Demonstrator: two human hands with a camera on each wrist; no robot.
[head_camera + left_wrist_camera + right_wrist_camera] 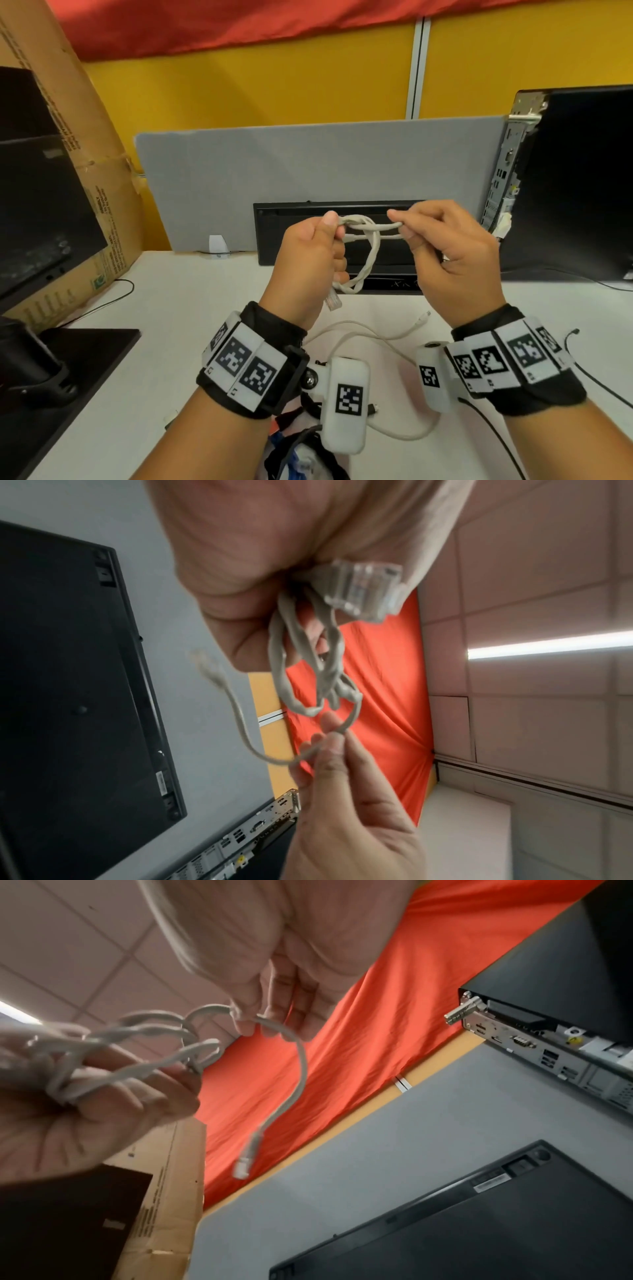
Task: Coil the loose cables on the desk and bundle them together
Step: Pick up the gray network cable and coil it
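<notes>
A grey network cable (pixel 368 246) is coiled into small loops and held up above the desk. My left hand (pixel 308 253) grips the coil, and one clear plug (pixel 334 302) hangs below that fist. My right hand (pixel 445 246) pinches the cable's free end beside the coil. In the left wrist view the coil (pixel 308 664) and a clear plug (pixel 365 588) sit against the palm. In the right wrist view the free end (pixel 298 1069) curves down to its plug (pixel 244 1165). A thin white cable (pixel 370 330) and a black cable (pixel 579 356) lie loose on the white desk (pixel 164 308).
A black keyboard (pixel 339 233) leans against the grey divider (pixel 308 164) behind the hands. A black computer case (pixel 579 181) stands at right. At left are a monitor (pixel 41 205), a cardboard box (pixel 99 192) and a black stand base (pixel 68 370).
</notes>
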